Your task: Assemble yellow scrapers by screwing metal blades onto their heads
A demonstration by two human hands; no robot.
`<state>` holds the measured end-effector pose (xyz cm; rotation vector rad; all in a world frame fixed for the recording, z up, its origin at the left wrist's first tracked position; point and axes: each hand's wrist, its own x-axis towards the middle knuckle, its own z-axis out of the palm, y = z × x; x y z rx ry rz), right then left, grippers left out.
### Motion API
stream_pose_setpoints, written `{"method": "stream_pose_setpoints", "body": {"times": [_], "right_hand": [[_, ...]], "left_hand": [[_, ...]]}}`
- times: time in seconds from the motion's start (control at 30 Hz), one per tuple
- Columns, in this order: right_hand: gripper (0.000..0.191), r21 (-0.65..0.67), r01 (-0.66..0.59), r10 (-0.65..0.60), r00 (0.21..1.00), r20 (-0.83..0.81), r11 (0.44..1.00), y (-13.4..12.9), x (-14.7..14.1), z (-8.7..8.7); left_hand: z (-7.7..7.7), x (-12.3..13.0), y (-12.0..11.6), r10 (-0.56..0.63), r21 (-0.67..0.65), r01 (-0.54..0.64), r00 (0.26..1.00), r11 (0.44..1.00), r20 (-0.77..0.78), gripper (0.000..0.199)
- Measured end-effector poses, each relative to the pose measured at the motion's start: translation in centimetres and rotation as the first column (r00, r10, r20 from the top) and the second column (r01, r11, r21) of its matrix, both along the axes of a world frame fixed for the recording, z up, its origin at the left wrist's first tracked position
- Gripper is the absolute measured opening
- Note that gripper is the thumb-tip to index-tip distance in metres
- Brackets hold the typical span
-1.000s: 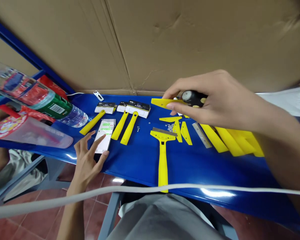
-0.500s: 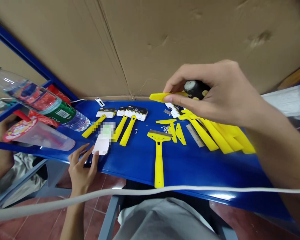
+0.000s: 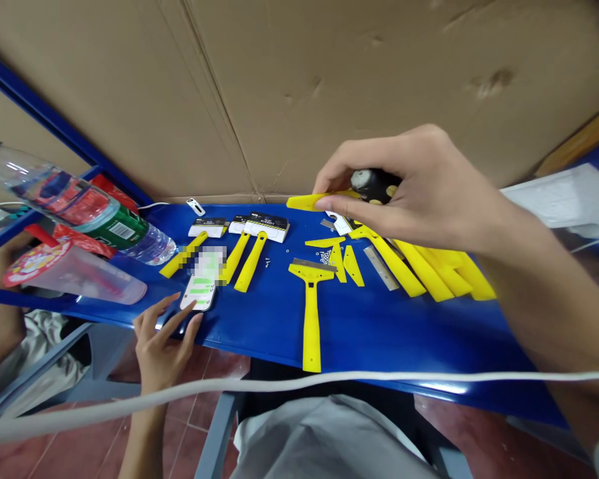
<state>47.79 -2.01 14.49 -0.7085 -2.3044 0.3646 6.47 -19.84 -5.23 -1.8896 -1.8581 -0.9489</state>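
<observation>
step: mid-assembly by the look of it, but paused. R hand has tool + part up off the table, L hand busy w/ the phone, so no fastening going on right now.

R hand (image 3: 419,193): raised over the far side of the table, closed round a black-handled screwdriver (image 3: 372,183). Thumb + forefinger also pinch a yellow cover strip (image 3: 304,201), which sticks out to the left, roughly level. Driver tip hidden behind the hand.

L hand (image 3: 162,342): at the near table edge, fingers loose and spread, fingertips on the lower end of the phone (image 3: 199,289). Not gripping it, just touching. Screen lit, lying flat.

scraper (image 3: 309,299): bare one, lies alone mid-table, blade end away, handle end reaching the near edge. Nobody touching it.

parts: more yellow strips (image 3: 344,256) + a tiny heap of screws (image 3: 325,256) just beyond the scraper head; loose blade (image 3: 379,266) beside them; yellow handles (image 3: 439,273) fanned out under the R wrist.

done ones: three packaged scrapers (image 3: 252,249) lined up just right of the phone.

next move, my guess: L hand must leave the phone to steady the scraper; strip has to seat square over the blade before the driver goes in. Screws are small, easy to scatter.

table (image 3: 379,332): blue, glossy. Bottles (image 3: 80,213) lie at the left.
</observation>
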Motion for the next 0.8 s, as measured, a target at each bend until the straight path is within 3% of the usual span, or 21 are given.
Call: {"method": "stream_pose_setpoints", "body": {"times": [0.3,0.53,0.8], "right_hand": [[0.021,-0.005,0.019,-0.019,1.0,0.025,1.0,-0.3,0.3,0.2],[0.019,-0.027,-0.015,0.016,0.999,0.041,1.0,-0.1,0.1,0.0],[0.021,-0.032,-0.05,0.051,0.998,0.032,0.998,0.3,0.0,-0.3]], "left_hand": [[-0.9,-0.3,-1.1,0.061,0.037,-0.058,0.995,0.998,-0.082,0.024],[0.5,0.3,-0.2,-0.039,-0.117,0.028,0.995,0.993,-0.095,0.031],[1.0,-0.1,0.8,-0.065,-0.111,0.057,0.995,0.992,-0.07,0.039]]}}
